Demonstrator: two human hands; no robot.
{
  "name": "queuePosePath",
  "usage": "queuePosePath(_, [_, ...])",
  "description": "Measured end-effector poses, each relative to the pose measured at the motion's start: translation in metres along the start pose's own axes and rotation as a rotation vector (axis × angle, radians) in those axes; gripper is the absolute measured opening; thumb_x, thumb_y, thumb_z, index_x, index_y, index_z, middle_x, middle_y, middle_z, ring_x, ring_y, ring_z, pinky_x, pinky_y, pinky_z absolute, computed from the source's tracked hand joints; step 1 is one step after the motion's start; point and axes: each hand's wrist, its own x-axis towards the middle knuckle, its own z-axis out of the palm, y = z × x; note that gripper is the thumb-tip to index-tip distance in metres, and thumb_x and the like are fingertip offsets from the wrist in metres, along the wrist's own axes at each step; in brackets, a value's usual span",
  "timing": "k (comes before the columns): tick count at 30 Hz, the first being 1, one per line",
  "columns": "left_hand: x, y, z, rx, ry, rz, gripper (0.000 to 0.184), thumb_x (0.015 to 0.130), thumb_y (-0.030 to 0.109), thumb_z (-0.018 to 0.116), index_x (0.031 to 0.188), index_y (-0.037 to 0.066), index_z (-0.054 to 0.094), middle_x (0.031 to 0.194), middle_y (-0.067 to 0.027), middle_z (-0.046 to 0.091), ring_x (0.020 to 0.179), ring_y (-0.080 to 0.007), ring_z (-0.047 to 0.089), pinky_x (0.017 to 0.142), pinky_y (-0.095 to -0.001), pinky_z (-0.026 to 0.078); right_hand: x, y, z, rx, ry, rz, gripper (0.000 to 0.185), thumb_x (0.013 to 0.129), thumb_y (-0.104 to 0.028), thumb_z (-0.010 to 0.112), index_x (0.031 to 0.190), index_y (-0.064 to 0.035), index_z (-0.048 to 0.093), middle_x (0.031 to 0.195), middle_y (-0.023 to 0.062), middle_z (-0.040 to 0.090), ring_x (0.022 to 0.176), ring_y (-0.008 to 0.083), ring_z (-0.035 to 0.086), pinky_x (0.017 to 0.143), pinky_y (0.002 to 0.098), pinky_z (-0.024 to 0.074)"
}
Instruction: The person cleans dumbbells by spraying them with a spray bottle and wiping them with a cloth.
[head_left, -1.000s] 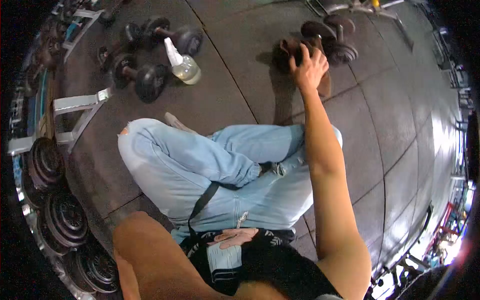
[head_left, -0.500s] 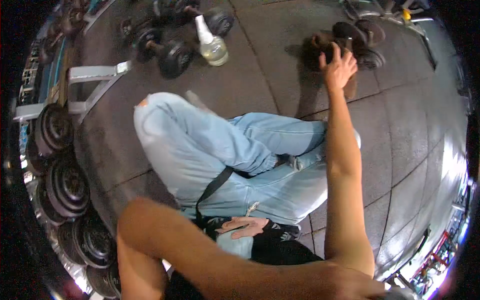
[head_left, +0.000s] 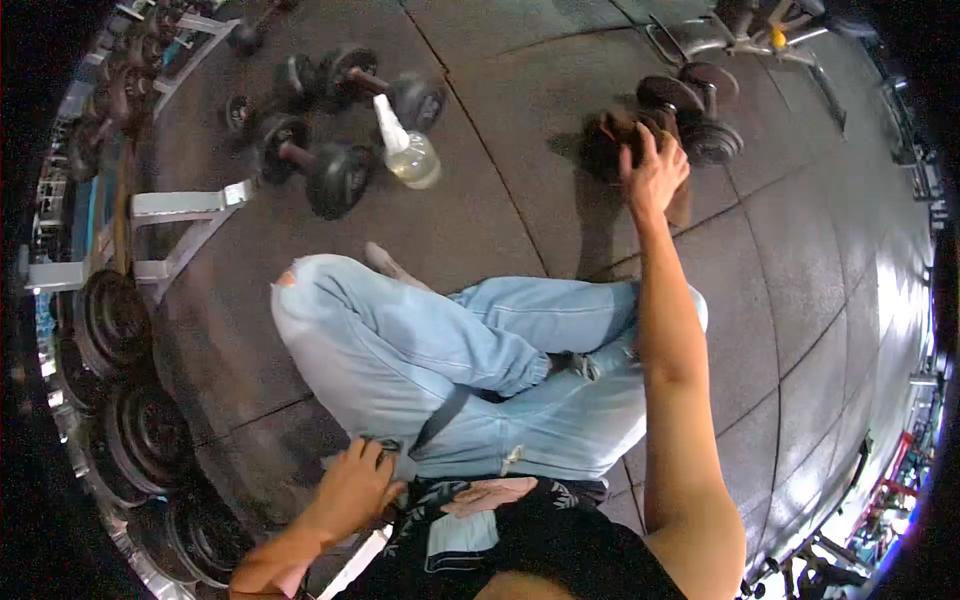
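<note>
My right hand (head_left: pixel 655 178) reaches out at the end of a straight arm, its fingers bent over a dark dumbbell (head_left: pixel 612 145) on the floor. The palm side and the dumbbell's handle are hidden beneath the hand. Close behind it lie more dumbbells (head_left: pixel 712 140). By my hip, my left hand (head_left: pixel 355 485) has its fingers curled around a grey cloth (head_left: pixel 403 464), partly covered by the hand. My legs, in light blue jeans (head_left: pixel 400 340), are folded on the floor. A clear spray bottle (head_left: pixel 413 160) with a white top and yellowish liquid stands beyond my knee.
Several dumbbells (head_left: pixel 340 180) lie around the bottle. Along the left runs a rack with a pale metal foot (head_left: pixel 180 205) and black weight plates (head_left: pixel 150 430). A metal equipment frame (head_left: pixel 745 45) stands at the far right. Dark rubber tiles (head_left: pixel 500 220) cover the floor.
My left arm has swung down from across my body, and its hand now shows by my hip with the cloth. My right hand's fingers have bent more over the dumbbell. The view has tilted up.
</note>
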Motion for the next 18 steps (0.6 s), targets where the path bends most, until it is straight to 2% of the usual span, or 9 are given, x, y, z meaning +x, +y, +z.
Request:
queuePosePath(3, [-0.005, -0.011, 0.007, 0.003, 0.108, 0.049, 0.027, 0.083, 0.025, 0.067, 0.096, 0.002, 0.064, 0.101, -0.0132, 0.058, 0.096, -0.0317, 0.055, 0.083, -0.0379, 0.050, 0.001, 0.006, 0.006, 0.080, 0.064, 0.033, 0.035, 0.083, -0.026, 0.068, 0.117, -0.0240, 0.068, 0.119, 0.0075, 0.060, 0.113, 0.0296, 0.054, 0.097, 0.0464, 0.0390])
queuePosePath(5, [0.002, -0.020, 0.001, -0.328, 0.004, 0.247, 0.029, 0.082, 0.017, 0.066, 0.106, 0.001, 0.062, 0.106, -0.0126, 0.059, 0.101, -0.0309, 0.056, 0.089, -0.0371, 0.049, 0.003, 0.010, 0.010, 0.221, 0.104, 0.048, 0.033, 0.083, -0.022, 0.067, 0.116, -0.0231, 0.069, 0.118, 0.0052, 0.062, 0.112, 0.0283, 0.056, 0.096, 0.0442, 0.0407])
queuePosePath(6, [0.003, -0.026, 0.015, -0.403, -0.047, 0.238, 0.030, 0.082, 0.010, 0.065, 0.109, -0.001, 0.061, 0.108, -0.0129, 0.059, 0.106, -0.0296, 0.056, 0.093, -0.0370, 0.047, 0.003, 0.013, 0.011, 0.220, 0.101, 0.051, 0.032, 0.083, -0.021, 0.066, 0.115, -0.0220, 0.069, 0.117, 0.0050, 0.064, 0.111, 0.0285, 0.058, 0.095, 0.0431, 0.0422])
queuePosePath(7, [0.008, -0.028, 0.017, -0.391, -0.038, 0.222, 0.030, 0.082, 0.010, 0.065, 0.109, -0.001, 0.061, 0.108, -0.0129, 0.059, 0.106, -0.0296, 0.056, 0.093, -0.0370, 0.047, 0.007, 0.009, 0.006, 0.240, 0.118, 0.070, 0.030, 0.083, -0.019, 0.066, 0.113, -0.0212, 0.070, 0.114, 0.0060, 0.064, 0.106, 0.0301, 0.059, 0.092, 0.0440, 0.0441])
queuePosePath(9, [0.024, -0.024, 0.019, -0.488, 0.041, 0.433, 0.030, 0.081, 0.012, 0.065, 0.109, -0.001, 0.062, 0.111, -0.0138, 0.058, 0.111, -0.0306, 0.055, 0.095, -0.0378, 0.047, 0.008, 0.010, 0.012, 0.241, 0.131, 0.125, 0.028, 0.083, -0.018, 0.066, 0.110, -0.0202, 0.070, 0.114, 0.0067, 0.065, 0.102, 0.0308, 0.061, 0.089, 0.0440, 0.0456])
queuePosePath(11, [0.035, -0.027, 0.014, -0.542, 0.010, 0.417, 0.030, 0.087, 0.019, 0.065, 0.108, -0.002, 0.062, 0.115, -0.0136, 0.058, 0.114, -0.0324, 0.054, 0.097, -0.0364, 0.046, 0.011, 0.008, 0.006, 0.277, 0.140, 0.127, 0.027, 0.084, -0.019, 0.065, 0.110, -0.0201, 0.070, 0.112, 0.0070, 0.066, 0.100, 0.0308, 0.061, 0.087, 0.0436, 0.0471])
queuePosePath(13, [0.044, -0.024, -0.017, -0.375, -0.027, 0.347, 0.035, 0.091, 0.028, 0.064, 0.108, -0.003, 0.062, 0.122, -0.0147, 0.056, 0.119, -0.0313, 0.052, 0.100, -0.0355, 0.045, 0.013, 0.007, 0.006, 0.259, 0.147, 0.147, 0.027, 0.084, -0.018, 0.065, 0.110, -0.0196, 0.070, 0.111, 0.0074, 0.067, 0.098, 0.0310, 0.062, 0.086, 0.0427, 0.0478])
queuePosePath(16, [0.065, -0.044, -0.105, -0.525, 0.071, 0.233, 0.034, 0.088, 0.032, 0.070, 0.102, 0.000, 0.067, 0.109, -0.0172, 0.066, 0.101, -0.0319, 0.064, 0.090, -0.0401, 0.052, 0.017, 0.004, 0.001, 0.291, 0.127, 0.229, 0.026, 0.086, -0.015, 0.063, 0.111, -0.0154, 0.068, 0.109, 0.0085, 0.067, 0.101, 0.0321, 0.062, 0.087, 0.0426, 0.0485])
queuePosePath(18, [0.093, -0.065, -0.148, -0.345, 0.411, 0.095, 0.031, 0.084, 0.029, 0.074, 0.096, 0.002, 0.068, 0.098, -0.0157, 0.069, 0.092, -0.0332, 0.067, 0.085, -0.0402, 0.053, 0.020, 0.003, 0.002, 0.327, 0.141, 0.286, 0.025, 0.087, -0.013, 0.062, 0.111, -0.0124, 0.067, 0.109, 0.0102, 0.066, 0.102, 0.0330, 0.061, 0.088, 0.0426, 0.0484])
